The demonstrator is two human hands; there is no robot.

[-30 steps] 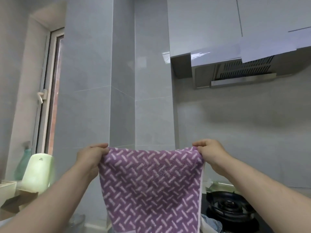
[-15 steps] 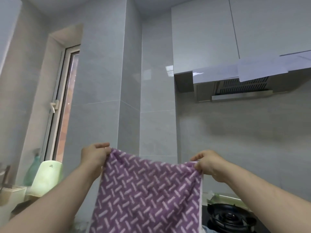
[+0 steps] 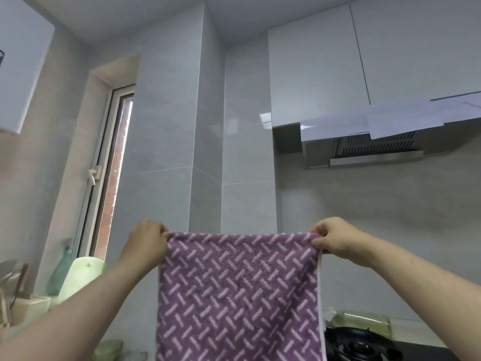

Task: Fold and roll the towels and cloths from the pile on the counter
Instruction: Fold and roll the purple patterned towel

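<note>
A purple cloth [image 3: 239, 295] with a pale woven dash pattern hangs flat in the air in front of me, its lower part running out of the bottom of the view. My left hand [image 3: 147, 242] pinches its top left corner. My right hand [image 3: 335, 237] pinches its top right corner, and the top edge is stretched straight between the two. The counter and the pile of towels are hidden below the view.
A gas burner [image 3: 359, 345] sits at the lower right behind the cloth. A range hood [image 3: 364, 144] and wall cabinets [image 3: 338, 61] hang upper right. At lower left stand a pale green board [image 3: 80, 277], a green bottle [image 3: 58, 274] and a utensil holder [image 3: 28, 306] by the window [image 3: 109, 178].
The cloth's top edge sagged half a second ago; now my hands have drawn apart and pulled it taut and level. The view has tilted upward.
</note>
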